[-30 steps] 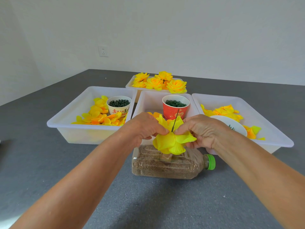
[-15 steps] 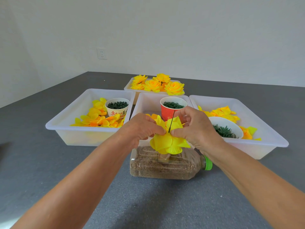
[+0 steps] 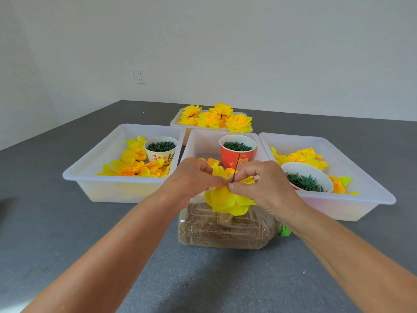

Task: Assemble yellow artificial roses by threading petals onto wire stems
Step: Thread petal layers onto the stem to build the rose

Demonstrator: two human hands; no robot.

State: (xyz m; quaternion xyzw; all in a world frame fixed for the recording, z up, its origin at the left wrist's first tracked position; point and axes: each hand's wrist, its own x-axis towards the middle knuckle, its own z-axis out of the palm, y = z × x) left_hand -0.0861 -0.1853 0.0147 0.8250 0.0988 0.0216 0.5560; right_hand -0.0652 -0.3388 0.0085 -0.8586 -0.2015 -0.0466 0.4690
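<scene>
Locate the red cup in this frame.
The red cup stands in the middle white tray, just behind the hands, with the wire stem crossing in front of it.

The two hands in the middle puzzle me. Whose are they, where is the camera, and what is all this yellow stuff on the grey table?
There is no machine here. A person wears a camera on the head, looking forward and down, so you see that person's own arms. The left hand and right hand pinch a half-built yellow flower threaded on a thin dark wire stem, above a clear plastic bottle lying on its side with a grainy brown filling. On the grey table stand white trays: the left tray and right tray hold loose petals, a red cup holds small green parts, and the far tray holds finished roses.
</scene>
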